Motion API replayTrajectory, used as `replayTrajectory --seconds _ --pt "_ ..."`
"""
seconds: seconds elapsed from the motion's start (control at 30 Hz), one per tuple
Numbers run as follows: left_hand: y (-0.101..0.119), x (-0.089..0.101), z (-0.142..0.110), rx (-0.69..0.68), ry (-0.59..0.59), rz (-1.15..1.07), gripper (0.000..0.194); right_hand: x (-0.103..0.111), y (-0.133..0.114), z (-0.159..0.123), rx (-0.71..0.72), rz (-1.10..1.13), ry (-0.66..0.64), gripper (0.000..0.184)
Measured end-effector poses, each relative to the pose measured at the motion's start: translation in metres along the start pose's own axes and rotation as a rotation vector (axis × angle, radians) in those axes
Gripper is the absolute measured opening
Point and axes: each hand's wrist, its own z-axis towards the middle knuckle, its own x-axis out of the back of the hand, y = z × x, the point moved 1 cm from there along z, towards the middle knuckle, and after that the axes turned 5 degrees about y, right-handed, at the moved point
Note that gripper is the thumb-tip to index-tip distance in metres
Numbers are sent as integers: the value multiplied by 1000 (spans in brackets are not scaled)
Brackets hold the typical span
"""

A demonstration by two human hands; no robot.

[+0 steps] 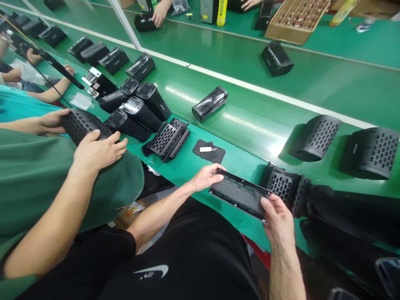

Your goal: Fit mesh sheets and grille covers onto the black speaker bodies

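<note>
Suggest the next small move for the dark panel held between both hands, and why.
I'd probably keep the left hand steady and run the thumb of the right hand lightly along the dark panel, feeling for unevenness. Both ends are already supported, both thumbs rest on the upper side, and only faint rows of marks show there, so flatness is hard to judge by eye.
</note>
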Motion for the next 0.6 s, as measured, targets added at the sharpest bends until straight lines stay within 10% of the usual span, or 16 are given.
replayTrajectory --seconds 0.6 --pt "-13 -1 7 34 1 -192 45 -2 -4 0 -15 -20 50 56"
